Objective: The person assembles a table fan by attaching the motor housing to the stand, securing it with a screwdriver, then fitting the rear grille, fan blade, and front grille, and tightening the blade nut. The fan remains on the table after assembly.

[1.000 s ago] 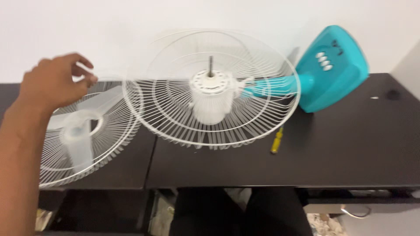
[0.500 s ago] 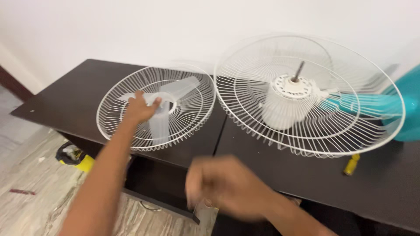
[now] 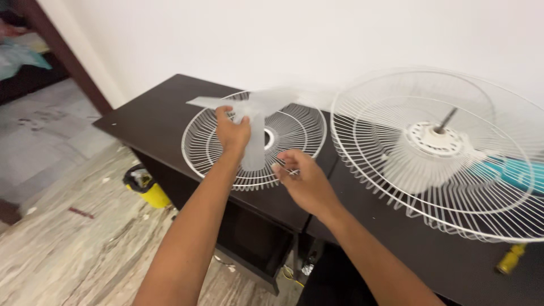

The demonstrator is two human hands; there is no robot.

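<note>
Grip first: the translucent fan blade (image 3: 253,127) is held by the left hand (image 3: 232,133), fingers wrapped round it near the hub, and it's lifted just above the loose white wire guard (image 3: 215,156). One blade wing is stuck out to the left, one hangs down toward the person, and the third is blurred off to the right, so its edge can't really be made out.

The right hand (image 3: 303,181) is kept just beside the hanging wing, fingers half curled and loosely parted, nothing pinched in it; whether a fingertip is touching the blade or the guard can't be told.

The loose guard is laid flat on the dark brown worktop (image 3: 141,116), near its left end. Just to the right, the second wire guard (image 3: 453,198) is seen mounted on the white motor housing (image 3: 436,150), tilted up, with the bare metal shaft (image 3: 446,120) poking out of the middle. A bit of teal fan body (image 3: 518,173) is visible through the wires.

A yellow screwdriver handle (image 3: 510,259) is lying on the worktop at the far right. Down on the marbled floor (image 3: 68,238), a yellow container (image 3: 144,186) with a dark top is parked by the worktop's left corner.
</note>
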